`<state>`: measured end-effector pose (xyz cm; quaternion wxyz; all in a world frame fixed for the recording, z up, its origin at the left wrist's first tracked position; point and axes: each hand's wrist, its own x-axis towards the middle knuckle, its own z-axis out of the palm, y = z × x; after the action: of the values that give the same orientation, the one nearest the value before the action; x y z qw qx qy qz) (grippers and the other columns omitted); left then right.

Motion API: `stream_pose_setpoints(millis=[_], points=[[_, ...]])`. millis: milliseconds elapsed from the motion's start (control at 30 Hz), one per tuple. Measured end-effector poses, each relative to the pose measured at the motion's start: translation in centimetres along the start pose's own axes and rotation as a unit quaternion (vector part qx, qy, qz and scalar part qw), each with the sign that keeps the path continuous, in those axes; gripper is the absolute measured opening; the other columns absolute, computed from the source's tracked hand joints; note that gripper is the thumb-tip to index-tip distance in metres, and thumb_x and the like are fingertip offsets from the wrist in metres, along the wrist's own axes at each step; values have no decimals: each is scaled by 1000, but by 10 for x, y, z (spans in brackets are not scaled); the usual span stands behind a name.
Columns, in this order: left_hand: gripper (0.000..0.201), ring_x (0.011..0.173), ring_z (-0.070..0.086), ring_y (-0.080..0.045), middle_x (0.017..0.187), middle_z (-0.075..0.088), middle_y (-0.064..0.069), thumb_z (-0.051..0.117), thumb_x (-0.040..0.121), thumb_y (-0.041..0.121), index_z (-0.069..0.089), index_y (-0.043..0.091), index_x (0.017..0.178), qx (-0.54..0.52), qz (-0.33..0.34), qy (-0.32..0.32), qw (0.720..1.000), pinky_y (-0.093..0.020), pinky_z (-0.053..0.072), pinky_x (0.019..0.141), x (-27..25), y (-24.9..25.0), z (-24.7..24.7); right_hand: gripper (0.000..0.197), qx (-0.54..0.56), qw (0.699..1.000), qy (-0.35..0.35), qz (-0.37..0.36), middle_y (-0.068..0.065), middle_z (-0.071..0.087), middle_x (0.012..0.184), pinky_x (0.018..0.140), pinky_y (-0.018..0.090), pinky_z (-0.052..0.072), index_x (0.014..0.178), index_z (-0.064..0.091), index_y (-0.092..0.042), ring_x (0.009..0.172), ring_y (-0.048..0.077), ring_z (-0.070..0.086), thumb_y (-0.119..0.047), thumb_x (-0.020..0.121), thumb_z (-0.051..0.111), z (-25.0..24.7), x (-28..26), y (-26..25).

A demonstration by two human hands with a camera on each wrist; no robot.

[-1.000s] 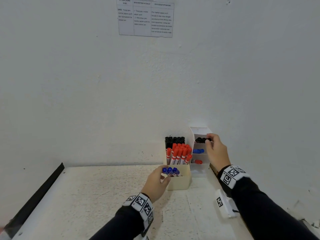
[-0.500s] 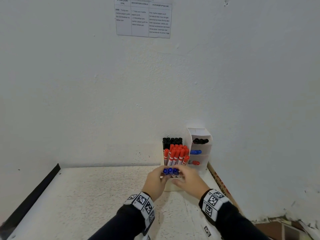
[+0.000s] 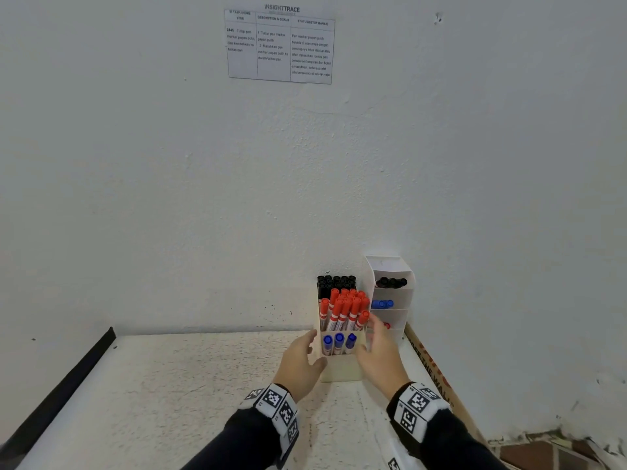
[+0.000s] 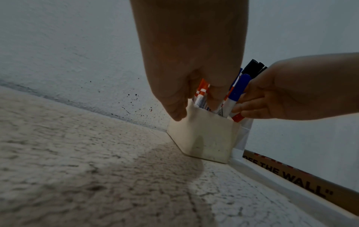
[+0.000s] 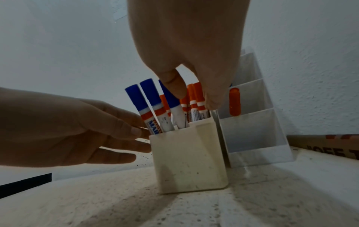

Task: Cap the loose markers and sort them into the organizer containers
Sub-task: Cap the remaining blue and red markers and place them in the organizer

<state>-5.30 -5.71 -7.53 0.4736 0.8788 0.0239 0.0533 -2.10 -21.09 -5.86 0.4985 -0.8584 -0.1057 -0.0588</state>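
Cream holder (image 3: 340,368) with capped blue markers (image 3: 338,341), relaxed left hand (image 3: 300,362), right hand (image 3: 381,356) flanking

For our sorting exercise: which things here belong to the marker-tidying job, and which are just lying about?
Belonging to the job:
blue markers
red markers
black markers
cream holder
white tiered organizer
left hand
right hand

Just lying about:
printed sheet on the wall
cardboard strip
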Motion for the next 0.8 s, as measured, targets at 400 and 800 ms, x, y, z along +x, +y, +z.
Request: stream_pose_setpoints(millis=[400, 800], points=[[60, 129, 46, -15, 139, 45, -1, 28, 88, -13, 34, 14, 141, -11, 16, -87, 996, -7, 38, 88, 4, 1, -2, 70, 105, 989, -93, 55, -9, 45, 129, 94, 24, 44, 147, 13, -30, 100, -1, 50, 4, 92, 39, 1, 30, -9], [60, 126, 44, -8, 143, 42, 0, 28, 97, -2, 16, 32, 144, -58, 83, -58, 993, -2, 34, 90, 32, 9, -10, 59, 39, 998, -31, 31, 0, 49, 128, 106, 35, 38, 140, 28, -22, 123, 15, 45, -2, 89, 49, 17, 52, -15]])
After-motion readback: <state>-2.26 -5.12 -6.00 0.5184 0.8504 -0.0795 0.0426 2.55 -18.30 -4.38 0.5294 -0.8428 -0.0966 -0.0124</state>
